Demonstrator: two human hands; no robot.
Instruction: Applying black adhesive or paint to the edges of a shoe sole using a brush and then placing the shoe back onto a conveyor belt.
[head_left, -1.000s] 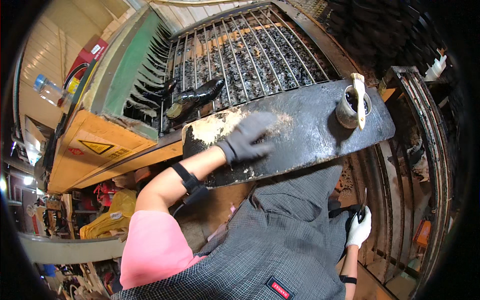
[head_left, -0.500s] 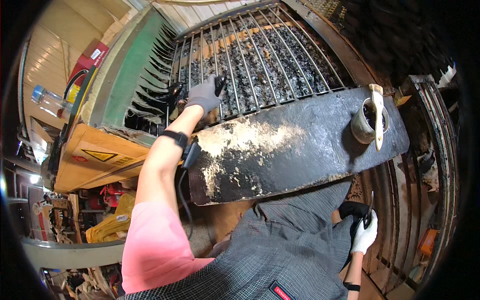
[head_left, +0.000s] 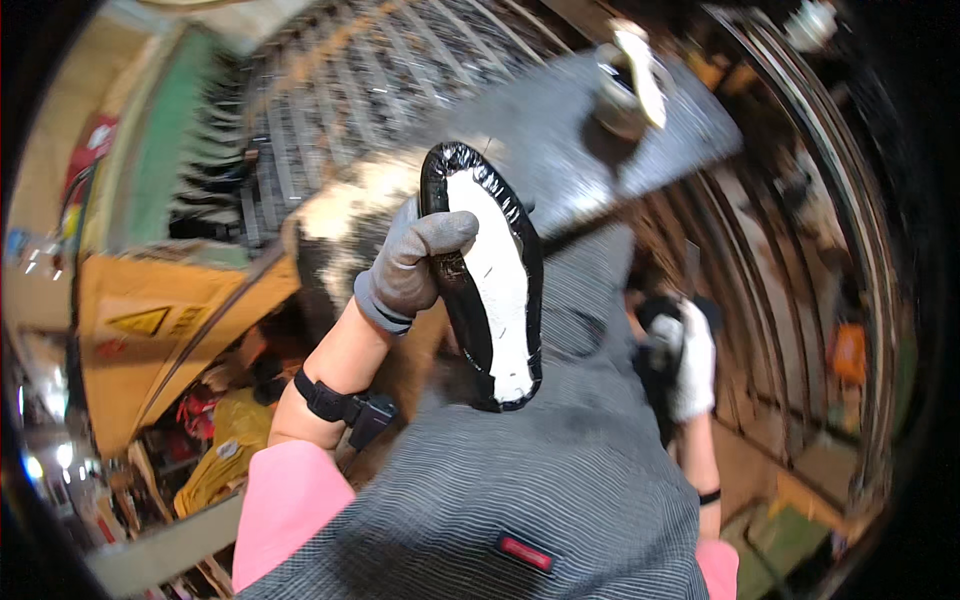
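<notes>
My left hand, in a grey glove, is shut on a black shoe and holds it sole-up near my chest; the sole is white and the upper glossy black. My right hand, in a white glove, hangs low by my right side around a small dark thing that is too blurred to name. Behind the shoe lies a dark board smeared with pale glue, and on its far right end stands a metal can with a brush resting across it.
A rack of metal bars stretches behind the board, with dark shoes hanging along its green left side. An orange-yellow machine housing with a warning triangle is on my left. Curved metal rails run on my right.
My left hand has come back from the rack to my chest and now grips a black shoe, sole turned up. The view has shifted and blurred.
</notes>
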